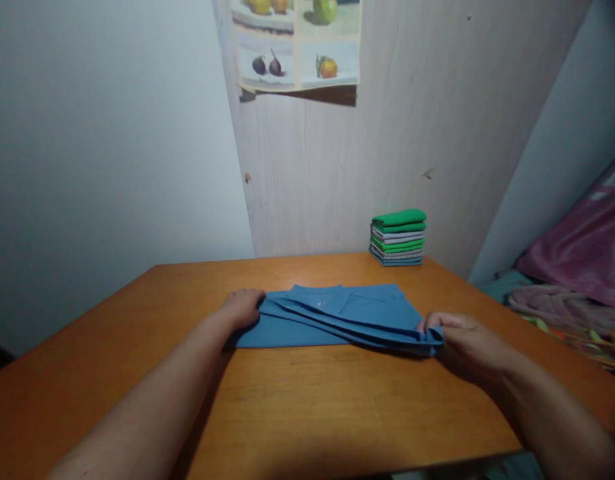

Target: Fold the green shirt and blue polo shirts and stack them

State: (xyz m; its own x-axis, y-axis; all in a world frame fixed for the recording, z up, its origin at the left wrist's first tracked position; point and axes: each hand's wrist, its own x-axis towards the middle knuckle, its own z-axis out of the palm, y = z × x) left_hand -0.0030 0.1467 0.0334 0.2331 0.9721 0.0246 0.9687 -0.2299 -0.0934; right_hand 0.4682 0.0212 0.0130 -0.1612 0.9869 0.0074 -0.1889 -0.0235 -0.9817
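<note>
A blue garment (307, 327) lies partly folded on the wooden table, its neckline toward the wall and long folds running across it. My left hand (242, 307) is closed on the garment's left end, with the fingertips hidden by the cloth. At the right end, my right hand (450, 330) pinches the gathered layers between thumb and fingers, and that edge appears slightly lifted off the table.
A neat stack of folded green, grey and blue cloths (398, 239) stands at the table's back right. Fruit pictures (297, 47) hang on the wall behind the table (297, 413). Pink fabric (582, 247) and other cloths are heaped beyond the right edge.
</note>
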